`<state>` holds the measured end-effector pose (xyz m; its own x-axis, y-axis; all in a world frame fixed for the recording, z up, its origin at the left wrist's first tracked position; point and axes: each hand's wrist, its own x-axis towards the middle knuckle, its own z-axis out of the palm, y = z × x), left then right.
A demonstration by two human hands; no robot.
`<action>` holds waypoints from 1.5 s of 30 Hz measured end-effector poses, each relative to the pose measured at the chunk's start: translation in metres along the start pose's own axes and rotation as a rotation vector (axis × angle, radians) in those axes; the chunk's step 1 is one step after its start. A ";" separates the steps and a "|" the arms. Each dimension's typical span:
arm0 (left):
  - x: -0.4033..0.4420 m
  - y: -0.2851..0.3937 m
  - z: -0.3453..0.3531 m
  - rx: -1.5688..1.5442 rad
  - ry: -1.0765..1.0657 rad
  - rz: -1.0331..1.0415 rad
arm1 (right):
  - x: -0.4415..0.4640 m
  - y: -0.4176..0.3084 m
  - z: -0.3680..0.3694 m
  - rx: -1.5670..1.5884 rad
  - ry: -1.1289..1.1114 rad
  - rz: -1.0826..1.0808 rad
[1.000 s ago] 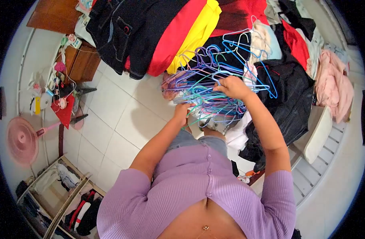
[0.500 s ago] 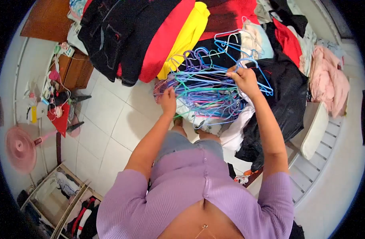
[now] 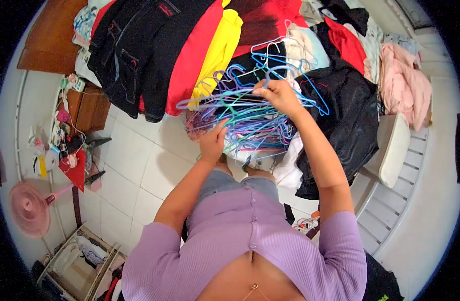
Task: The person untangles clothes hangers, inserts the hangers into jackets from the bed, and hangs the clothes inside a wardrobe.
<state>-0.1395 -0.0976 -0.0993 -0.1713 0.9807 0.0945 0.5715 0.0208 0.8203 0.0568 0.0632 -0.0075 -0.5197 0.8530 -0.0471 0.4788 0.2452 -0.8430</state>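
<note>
A tangled heap of thin hangers [image 3: 260, 125], mostly blue, purple and green, lies in front of me on light cloth. My right hand [image 3: 277, 95] is closed on a light blue hanger [image 3: 205, 103], held above the heap with its long side reaching left. My left hand [image 3: 213, 142] is at the heap's left edge, its fingers close together against a green hanger [image 3: 233, 116]. Larger blue hangers [image 3: 315, 90] lie at the back right, over a black garment [image 3: 343, 120].
Yellow cloth [image 3: 222, 45], red cloth [image 3: 189, 65] and dark denim [image 3: 134, 55] are piled behind the heap. At the right are a pink garment [image 3: 403, 85] and a white slatted frame [image 3: 395, 193]. A pink fan [image 3: 30, 208] stands at the left.
My right hand has lifted the light blue hanger clear of the heap and drawn it left. My left hand has moved lower, beside the heap. The view has shifted.
</note>
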 end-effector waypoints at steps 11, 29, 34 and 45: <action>0.102 0.105 -0.074 0.262 0.196 0.593 | -0.026 -0.088 -0.062 0.292 0.396 0.155; 0.067 0.079 0.066 -0.221 -0.735 0.262 | -0.050 -0.045 -0.111 0.586 1.190 0.011; 0.072 0.086 0.089 -0.629 -1.221 -0.334 | -0.046 -0.029 -0.105 0.652 1.187 0.044; 0.075 0.080 0.108 -0.572 -1.080 -0.447 | -0.051 0.001 -0.094 0.721 1.186 0.164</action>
<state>-0.0203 -0.0017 -0.0876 0.6251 0.5760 -0.5267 0.1660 0.5613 0.8108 0.1506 0.0633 0.0442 0.5809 0.8140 0.0000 -0.1783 0.1272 -0.9757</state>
